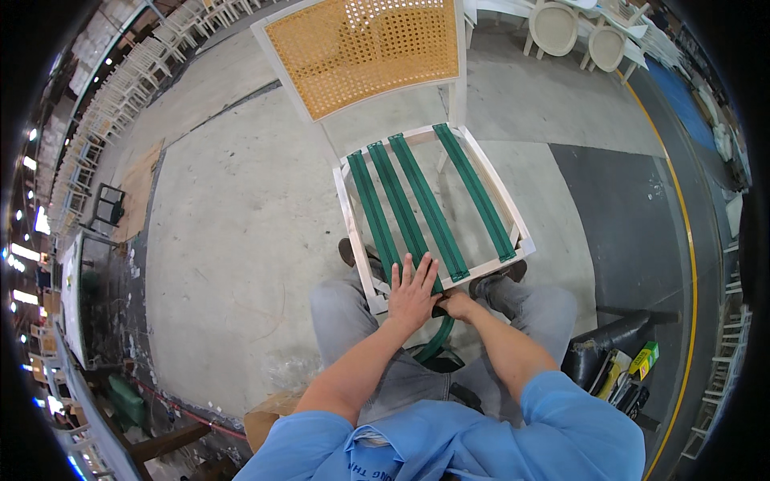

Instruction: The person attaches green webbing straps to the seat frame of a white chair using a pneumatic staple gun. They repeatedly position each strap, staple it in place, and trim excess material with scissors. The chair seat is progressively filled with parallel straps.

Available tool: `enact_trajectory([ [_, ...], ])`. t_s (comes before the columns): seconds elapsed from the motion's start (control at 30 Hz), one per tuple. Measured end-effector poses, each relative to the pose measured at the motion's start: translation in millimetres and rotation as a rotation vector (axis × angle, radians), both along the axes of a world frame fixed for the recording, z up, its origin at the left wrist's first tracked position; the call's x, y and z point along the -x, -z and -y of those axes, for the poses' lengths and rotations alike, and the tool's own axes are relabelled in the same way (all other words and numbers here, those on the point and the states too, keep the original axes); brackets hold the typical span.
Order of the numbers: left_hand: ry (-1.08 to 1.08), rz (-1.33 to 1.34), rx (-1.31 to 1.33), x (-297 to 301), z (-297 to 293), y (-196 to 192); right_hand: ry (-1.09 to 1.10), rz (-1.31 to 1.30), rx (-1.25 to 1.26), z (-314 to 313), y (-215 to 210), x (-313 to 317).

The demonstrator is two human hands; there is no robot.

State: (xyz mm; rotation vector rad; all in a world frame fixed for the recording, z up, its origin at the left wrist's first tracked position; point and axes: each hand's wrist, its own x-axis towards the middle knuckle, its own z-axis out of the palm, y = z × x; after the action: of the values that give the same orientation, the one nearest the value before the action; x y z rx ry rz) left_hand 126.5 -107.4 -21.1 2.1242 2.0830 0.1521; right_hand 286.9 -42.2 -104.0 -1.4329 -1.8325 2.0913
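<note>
A pale wooden chair frame [353,232] stands before me, its seat opening spanned by several green webbing straps [477,192]. Its backrest holds a woven cane panel [361,56]. My left hand [412,293] lies flat with fingers spread over the near end of the second strap from the left, at the front rail. Just right of it, my right hand [458,305] is closed at the rail where this strap bends down. Its fingertips are partly hidden, beside a small dark spot. A loose green webbing tail [435,341] hangs below, between my knees.
Right of my leg, a black bag or holder [605,345] carries tools and a green-yellow box [644,361]. Rows of chair frames [104,104] line the far left. More chairs with round pale parts [553,29] stand at the back right. A cardboard box [269,413] sits near my left side.
</note>
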Motion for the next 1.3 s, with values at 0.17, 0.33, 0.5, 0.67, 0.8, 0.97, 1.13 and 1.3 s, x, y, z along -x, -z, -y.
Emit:
enact_trajectory([
  [0.17,0.002,-0.011,-0.001,6,4,3,0.165,0.133,0.205,-1,-21,-19],
  [0.33,-0.008,-0.006,0.016,7,8,6,0.525,-0.097,1.036,17,-16,-17],
  [0.5,0.022,0.015,-0.062,1,0,4,0.621,-0.646,1.268,19,28,15],
  [0.67,0.023,0.031,-0.015,0,-2,10,0.823,-0.638,1.128,-5,45,69],
  [0.8,-0.023,0.073,0.033,2,-3,7,0.869,-0.572,1.063,-27,50,85],
  [0.97,-0.088,0.395,-0.045,-13,14,-15,0.96,-0.532,1.011,-45,70,84],
  [1.13,-1.206,1.582,0.607,-32,57,17,0.958,-0.478,1.02,-55,82,109],
  [1.3,-1.71,2.286,0.592,-24,30,80,0.941,-0.375,1.002,-39,102,100],
])
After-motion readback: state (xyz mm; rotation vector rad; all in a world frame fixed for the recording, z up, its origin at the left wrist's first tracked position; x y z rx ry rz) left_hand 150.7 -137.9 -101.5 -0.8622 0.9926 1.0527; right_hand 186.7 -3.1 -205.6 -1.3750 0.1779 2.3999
